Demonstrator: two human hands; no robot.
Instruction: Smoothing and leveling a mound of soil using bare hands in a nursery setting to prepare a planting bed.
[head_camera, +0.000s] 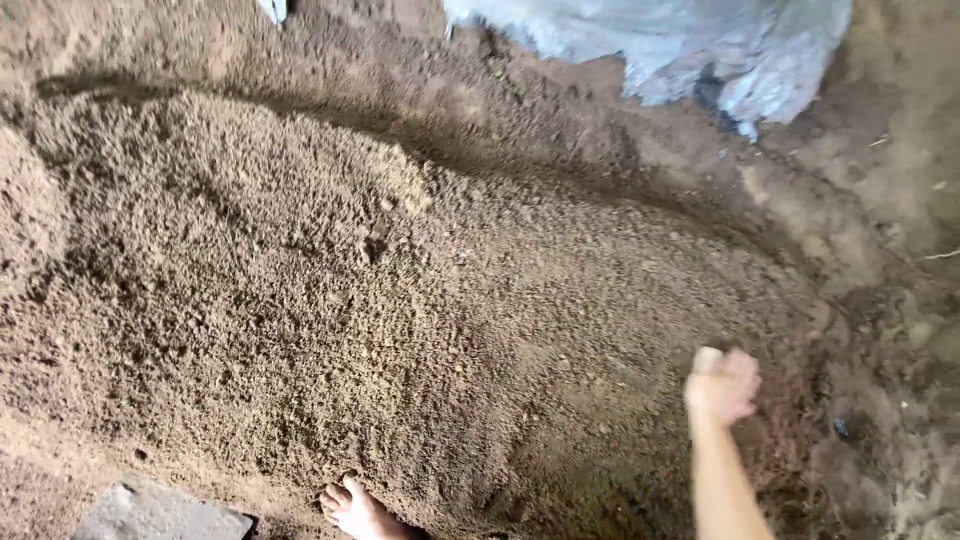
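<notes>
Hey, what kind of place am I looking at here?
Probably an outdoor earthwork or building site: a big heap of crumbly brown soil, a pale plastic sheet behind it, and a bare foot at its edge beside a closed right hand.

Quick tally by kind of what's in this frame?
Soil heap: 1
Pale plastic sheet: 1
Grey stone slab: 1
Hand, closed in a fist over the soil: 1
Bare foot: 1
Total: 5

A crumpled pale blue-grey plastic sheet (690, 45) is seen at the top edge; a flat grey stone slab (160, 515) is set at the bottom left.
</notes>
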